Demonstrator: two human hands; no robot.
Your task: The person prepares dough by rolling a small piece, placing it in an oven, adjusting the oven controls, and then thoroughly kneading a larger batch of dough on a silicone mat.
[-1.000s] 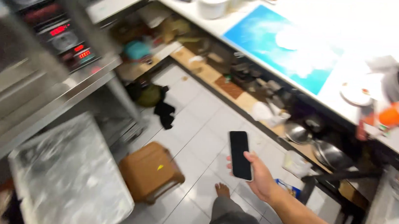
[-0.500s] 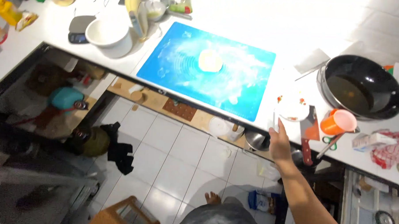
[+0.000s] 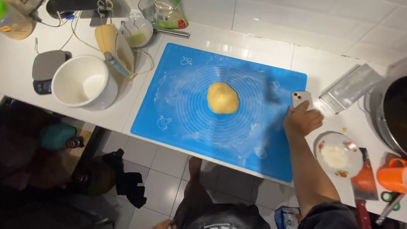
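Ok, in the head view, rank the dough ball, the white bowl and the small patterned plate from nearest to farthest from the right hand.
Measured from the right hand, which holds a phone at the blue mat's right edge:
1. Small patterned plate, just right of the hand and nearer the counter's front edge.
2. Dough ball, left of the hand, mid-mat.
3. White bowl, far left, off the mat.

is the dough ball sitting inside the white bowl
No, the dough ball lies on the blue mat, apart from the white bowl, which stands to the left of the mat.

Black pan and orange cup, cut off right.
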